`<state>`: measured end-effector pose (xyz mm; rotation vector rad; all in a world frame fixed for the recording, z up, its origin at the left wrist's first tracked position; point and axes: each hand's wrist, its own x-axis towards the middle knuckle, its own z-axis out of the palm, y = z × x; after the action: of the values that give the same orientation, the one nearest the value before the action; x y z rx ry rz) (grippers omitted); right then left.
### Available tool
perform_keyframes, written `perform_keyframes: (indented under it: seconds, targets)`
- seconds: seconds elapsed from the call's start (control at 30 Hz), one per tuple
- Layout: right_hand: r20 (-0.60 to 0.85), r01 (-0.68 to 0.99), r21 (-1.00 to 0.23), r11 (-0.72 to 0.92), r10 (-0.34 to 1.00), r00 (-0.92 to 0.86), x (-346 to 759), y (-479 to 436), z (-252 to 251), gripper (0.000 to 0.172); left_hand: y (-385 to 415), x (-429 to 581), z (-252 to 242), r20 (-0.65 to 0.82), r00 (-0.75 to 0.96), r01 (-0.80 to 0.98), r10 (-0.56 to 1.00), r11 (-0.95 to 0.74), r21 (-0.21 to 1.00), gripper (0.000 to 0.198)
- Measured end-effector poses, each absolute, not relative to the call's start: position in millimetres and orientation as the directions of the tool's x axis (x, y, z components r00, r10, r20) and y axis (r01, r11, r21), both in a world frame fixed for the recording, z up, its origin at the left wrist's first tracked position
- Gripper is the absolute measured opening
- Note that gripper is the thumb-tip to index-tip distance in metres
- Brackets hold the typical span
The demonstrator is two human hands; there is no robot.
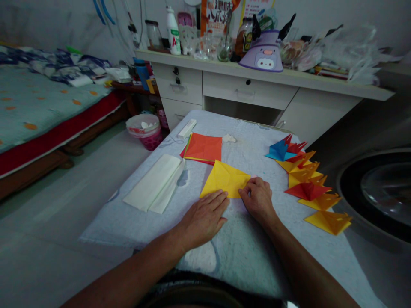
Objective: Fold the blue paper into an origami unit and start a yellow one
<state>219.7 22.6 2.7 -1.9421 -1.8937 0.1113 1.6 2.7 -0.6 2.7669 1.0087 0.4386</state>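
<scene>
A yellow sheet of origami paper (225,177) with crease lines lies on the cloth-covered table in front of me. My left hand (205,216) rests flat on its near left edge, fingers stretched out together. At its right corner, my right hand (257,196) is closed, thumb and fingers pinching the paper. Just beyond sits a stack of square coloured paper (204,147), orange on top. Along the table's right side stands a row of folded paper figures (310,190) in yellow, red and blue, with pointed tips.
Folded white paper (154,183) lies to the left, and a small white box (187,128) is farther back. A crumpled white scrap (229,138) sits beside the stack. Beyond the table stands a white desk (180,81); a pink bin (146,130) is on the floor at left.
</scene>
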Motion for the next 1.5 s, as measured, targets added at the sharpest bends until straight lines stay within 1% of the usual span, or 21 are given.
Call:
perform_keyframes:
  seconds: [0.17,0.37,0.57,0.67,0.73,0.8,0.9,0.97,1.07,1.23,1.5]
  targets:
    - [0.174,0.943,-0.332,-0.035,0.98,0.097,218.5,23.2,4.6,0.022,2.8,1.3,-1.1,0.214,0.732,0.603,0.647,-0.761,0.238,0.049]
    - [0.141,0.944,-0.323,-0.065,0.983,0.116,215.8,22.4,8.7,0.021,3.3,1.8,-0.7,0.203,0.733,0.608,0.649,-0.759,0.233,0.048]
    - [0.153,0.948,-0.309,-0.073,0.98,0.125,214.3,22.1,8.2,0.014,3.7,2.3,0.0,0.192,0.734,0.609,0.651,-0.757,0.236,0.05]
    - [0.213,0.951,-0.309,-0.019,0.973,0.088,213.4,19.7,9.7,0.018,3.9,2.5,0.8,0.191,0.737,0.607,0.648,-0.759,0.235,0.05]
    - [0.27,0.95,-0.304,0.076,0.963,0.009,212.3,17.3,12.0,0.017,4.1,2.7,1.8,0.19,0.738,0.607,0.648,-0.759,0.233,0.049]
    - [0.296,0.932,-0.297,0.209,0.948,-0.118,210.6,15.1,14.2,0.016,4.3,2.9,2.5,0.193,0.736,0.607,0.649,-0.759,0.237,0.048]
    - [0.255,0.863,-0.329,0.382,0.916,-0.308,207.5,13.5,16.0,0.021,4.4,2.8,2.3,0.203,0.731,0.605,0.651,-0.757,0.248,0.048]
    - [0.216,0.825,-0.369,0.428,0.903,-0.372,205.5,13.5,15.9,0.022,4.4,2.7,1.1,0.207,0.728,0.606,0.654,-0.754,0.252,0.048]
    - [0.184,0.818,-0.395,0.418,0.908,-0.375,202.8,14.0,15.5,0.021,4.3,2.7,-1.3,0.212,0.725,0.609,0.655,-0.754,0.246,0.05]
    - [0.171,0.864,-0.348,0.363,0.931,-0.322,196.9,13.1,16.8,0.015,4.0,1.1,-1.8,0.214,0.718,0.623,0.663,-0.748,0.227,0.049]
    - [0.162,0.882,-0.329,0.336,0.941,-0.298,190.4,15.5,17.3,0.01,0.8,-20.1,9.0,0.205,0.658,0.702,0.725,-0.689,0.182,0.045]
